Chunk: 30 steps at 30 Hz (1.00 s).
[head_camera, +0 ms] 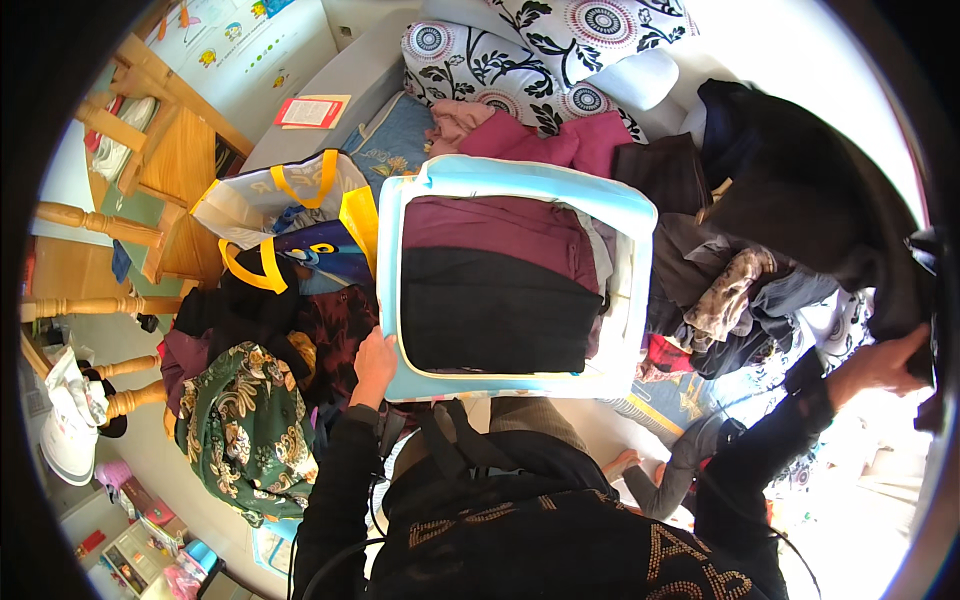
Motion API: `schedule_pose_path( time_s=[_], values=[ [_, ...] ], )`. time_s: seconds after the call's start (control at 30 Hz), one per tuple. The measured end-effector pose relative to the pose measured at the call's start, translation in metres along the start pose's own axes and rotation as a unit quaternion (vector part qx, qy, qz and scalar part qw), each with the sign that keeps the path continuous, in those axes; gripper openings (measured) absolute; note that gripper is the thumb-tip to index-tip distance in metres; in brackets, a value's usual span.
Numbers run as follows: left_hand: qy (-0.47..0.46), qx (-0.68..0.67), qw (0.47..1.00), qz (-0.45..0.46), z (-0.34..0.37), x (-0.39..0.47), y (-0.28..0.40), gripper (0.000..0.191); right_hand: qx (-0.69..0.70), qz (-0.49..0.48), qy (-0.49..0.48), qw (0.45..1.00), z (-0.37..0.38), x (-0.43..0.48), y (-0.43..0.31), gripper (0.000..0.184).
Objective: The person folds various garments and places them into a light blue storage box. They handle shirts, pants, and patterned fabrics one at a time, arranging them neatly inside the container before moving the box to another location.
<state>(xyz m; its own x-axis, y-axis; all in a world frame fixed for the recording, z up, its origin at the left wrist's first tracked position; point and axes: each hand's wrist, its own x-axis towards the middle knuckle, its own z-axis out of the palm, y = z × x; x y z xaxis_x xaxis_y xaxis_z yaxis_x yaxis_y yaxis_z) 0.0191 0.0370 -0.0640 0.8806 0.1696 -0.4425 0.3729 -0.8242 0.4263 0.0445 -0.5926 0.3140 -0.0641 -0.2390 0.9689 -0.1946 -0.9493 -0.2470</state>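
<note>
Before me stands a light-blue fabric storage box (517, 388) with its top open. Folded inside are a black garment (502, 307) and a maroon garment (495, 225), with paler cloth partly hidden along the right side. My left hand (375, 366) grips the box's left rim near its front corner. Far out to the right, my right hand (877, 371) holds the lower end of a large black garment (802, 195), close to the picture's rim. That garment stretches up and back over a heap of dark clothes (697, 255).
A yellow-handled shopping bag (247, 195) stands left of the box. Below it lies a green floral garment (247, 427) among other clothes. Patterned cushions (517, 67) and pink cloth (540, 142) lie behind. Wooden posts (97, 306) line the left. Another person's legs (664, 476) show lower right.
</note>
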Motion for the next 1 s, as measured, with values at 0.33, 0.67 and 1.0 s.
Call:
schedule_pose_path(
  time_s=[0.33,0.67,1.0],
  values=[
    [-0.022,0.04,0.999,-0.025,-0.003,-0.001,0.005,0.028,0.083,0.437,-0.649,0.617,-0.079,-0.337,0.014,0.019],
    [-0.017,0.043,0.998,-0.053,-0.003,-0.002,0.007,0.03,-0.128,0.164,-0.781,0.589,-0.016,-0.491,-0.069,0.068],
    [-0.016,0.033,0.999,-0.027,0.0,0.002,0.001,0.032,-0.168,0.091,-0.743,0.642,-0.035,-0.515,-0.047,0.034]
  ],
)
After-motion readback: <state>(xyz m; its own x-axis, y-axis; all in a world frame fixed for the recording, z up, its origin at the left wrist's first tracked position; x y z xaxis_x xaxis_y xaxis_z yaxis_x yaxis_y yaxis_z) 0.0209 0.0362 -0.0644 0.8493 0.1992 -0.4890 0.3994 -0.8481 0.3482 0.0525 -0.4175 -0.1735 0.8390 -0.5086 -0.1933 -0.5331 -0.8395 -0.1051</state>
